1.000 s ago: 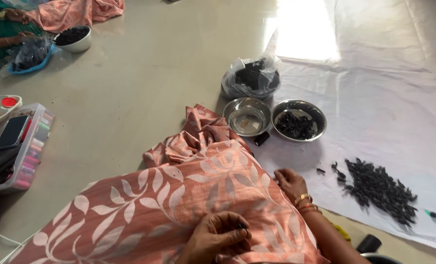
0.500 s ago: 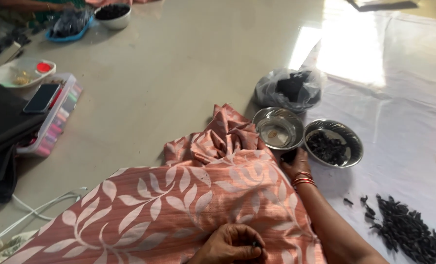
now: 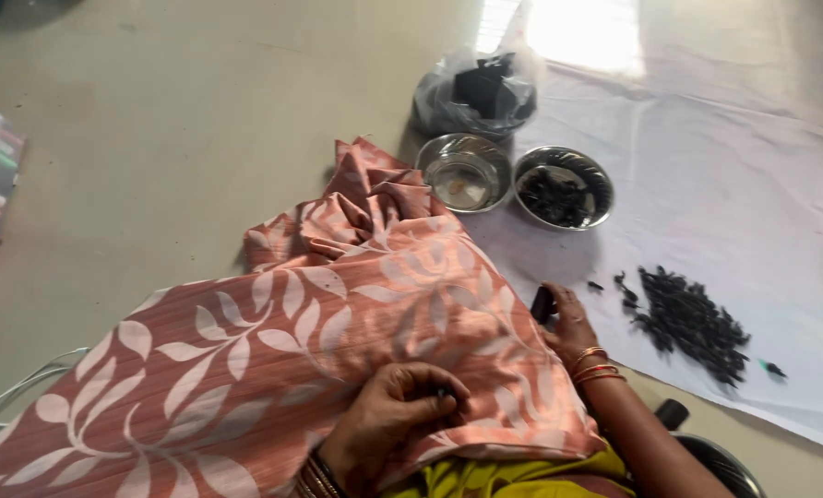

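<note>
While bowls (image 3: 467,172) nearby — cloth (image 3: 273,341) between.

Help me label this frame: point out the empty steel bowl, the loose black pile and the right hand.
empty steel bowl (image 3: 465,172): head view, on its inner base.
loose black pile (image 3: 688,318): head view, on the pile's middle.
right hand (image 3: 566,318): head view, on the back of the hand.

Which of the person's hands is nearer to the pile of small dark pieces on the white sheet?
Right. The right hand rests at the fabric's edge, just left of the dark pile. The left hand lies on the leaf-patterned fabric, farther away.
</note>
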